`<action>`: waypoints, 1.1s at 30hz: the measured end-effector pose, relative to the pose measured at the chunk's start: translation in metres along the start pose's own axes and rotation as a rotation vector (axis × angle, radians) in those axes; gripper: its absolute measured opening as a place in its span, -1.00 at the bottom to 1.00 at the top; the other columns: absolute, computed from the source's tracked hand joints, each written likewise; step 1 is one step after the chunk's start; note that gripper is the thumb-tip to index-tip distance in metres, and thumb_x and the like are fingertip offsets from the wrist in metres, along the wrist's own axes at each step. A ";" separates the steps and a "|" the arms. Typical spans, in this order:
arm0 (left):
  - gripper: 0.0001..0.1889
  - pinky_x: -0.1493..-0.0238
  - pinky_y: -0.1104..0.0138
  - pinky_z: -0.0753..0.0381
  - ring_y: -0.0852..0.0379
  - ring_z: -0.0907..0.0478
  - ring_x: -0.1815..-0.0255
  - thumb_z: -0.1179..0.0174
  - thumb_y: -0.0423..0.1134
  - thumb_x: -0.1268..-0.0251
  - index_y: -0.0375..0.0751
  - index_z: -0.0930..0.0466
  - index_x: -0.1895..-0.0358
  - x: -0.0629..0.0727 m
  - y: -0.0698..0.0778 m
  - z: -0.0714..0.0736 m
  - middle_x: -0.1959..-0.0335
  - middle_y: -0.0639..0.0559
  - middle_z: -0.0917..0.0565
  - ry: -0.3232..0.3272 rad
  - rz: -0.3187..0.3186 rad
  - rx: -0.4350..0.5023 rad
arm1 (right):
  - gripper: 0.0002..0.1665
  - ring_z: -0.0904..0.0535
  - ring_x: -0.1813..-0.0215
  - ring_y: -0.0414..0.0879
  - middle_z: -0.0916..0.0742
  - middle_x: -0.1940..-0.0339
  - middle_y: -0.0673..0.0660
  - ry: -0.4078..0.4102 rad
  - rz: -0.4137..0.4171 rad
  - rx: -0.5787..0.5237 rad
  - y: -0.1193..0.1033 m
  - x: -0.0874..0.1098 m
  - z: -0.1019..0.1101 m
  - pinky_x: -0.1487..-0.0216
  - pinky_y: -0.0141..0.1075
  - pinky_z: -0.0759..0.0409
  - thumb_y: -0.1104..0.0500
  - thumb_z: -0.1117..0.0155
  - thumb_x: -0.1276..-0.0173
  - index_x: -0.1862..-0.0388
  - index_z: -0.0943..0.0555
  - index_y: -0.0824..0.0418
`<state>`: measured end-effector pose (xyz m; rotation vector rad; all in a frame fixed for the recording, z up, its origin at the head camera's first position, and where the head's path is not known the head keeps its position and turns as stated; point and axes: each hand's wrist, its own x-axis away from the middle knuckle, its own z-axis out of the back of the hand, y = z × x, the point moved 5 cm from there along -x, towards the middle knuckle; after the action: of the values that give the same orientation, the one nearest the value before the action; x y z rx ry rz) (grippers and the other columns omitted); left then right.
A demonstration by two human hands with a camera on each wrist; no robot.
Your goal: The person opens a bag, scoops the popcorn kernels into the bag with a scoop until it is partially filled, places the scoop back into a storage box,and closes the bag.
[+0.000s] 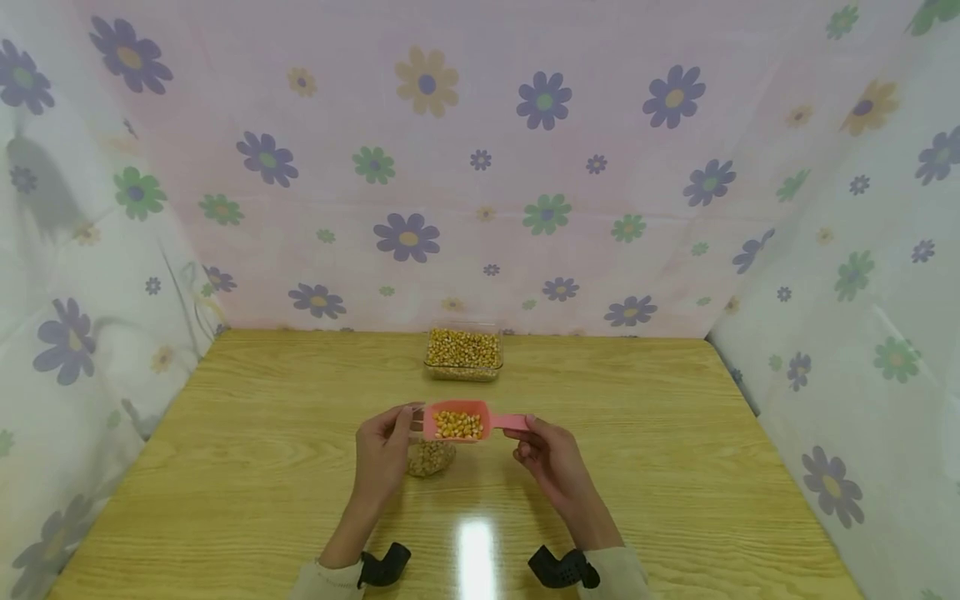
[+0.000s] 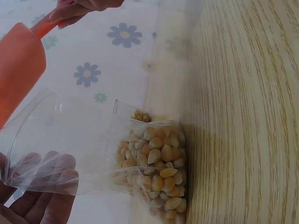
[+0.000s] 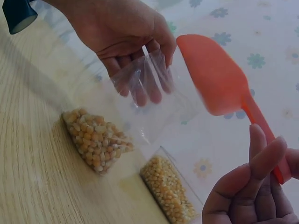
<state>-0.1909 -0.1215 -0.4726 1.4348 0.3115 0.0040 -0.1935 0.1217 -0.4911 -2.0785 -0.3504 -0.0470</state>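
Note:
My right hand (image 1: 553, 462) grips the handle of a pink-orange scoop (image 1: 489, 425) that carries yellow corn kernels (image 1: 459, 425). The scoop is held level above the table, its front edge close to my left hand (image 1: 382, 454). That hand pinches the upper edge of a clear plastic bag (image 3: 149, 88) between thumb and fingers. Corn kernels (image 2: 161, 163) fill the lower part of the bag, which stands on the table. In the right wrist view the scoop (image 3: 215, 74) is seen from its underside, beside the bag's mouth.
Behind the hands a clear rectangular container (image 1: 463, 373) full of corn kernels stands near the back edge of the wooden table (image 1: 285, 417). Flower-patterned cloth (image 1: 480, 192) hangs behind and at both sides. Black wrist devices (image 1: 558, 568) sit at both sleeves.

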 end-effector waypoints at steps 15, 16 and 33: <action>-0.67 0.15 0.15 -0.76 0.16 -0.76 0.22 0.00 -0.25 -0.64 -0.37 -0.74 -0.05 0.005 0.003 -0.002 0.17 -0.18 -0.79 -0.043 -0.027 -0.045 | -0.73 -0.53 0.51 -0.30 -0.84 0.37 0.00 0.185 0.046 0.080 -0.001 0.016 0.000 0.28 -0.41 -0.60 0.11 -0.19 -0.56 0.23 -0.78 0.16; -0.67 0.15 0.13 -0.75 0.14 -0.76 0.22 0.00 -0.25 -0.64 -0.36 -0.74 -0.05 0.005 0.003 -0.002 0.17 -0.17 -0.79 -0.047 -0.034 -0.056 | -0.73 -0.54 0.51 -0.29 -0.84 0.37 0.00 0.185 0.061 0.084 -0.002 0.016 -0.001 0.29 -0.42 -0.60 0.11 -0.19 -0.56 0.24 -0.79 0.15; -0.69 0.72 0.39 -0.25 0.00 -0.75 0.24 -0.02 -0.28 -0.62 -0.34 -0.71 -0.12 0.006 0.008 -0.005 0.18 -0.16 -0.80 -0.089 -0.075 -0.113 | -0.68 -0.56 0.51 -0.25 -0.84 0.40 0.01 0.253 0.172 0.227 -0.019 0.016 -0.010 0.29 -0.40 -0.61 0.13 -0.23 -0.55 0.12 -0.76 0.38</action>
<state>-0.1849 -0.1145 -0.4669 1.3061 0.2874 -0.1014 -0.1822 0.1261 -0.4675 -1.8434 -0.0200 -0.1583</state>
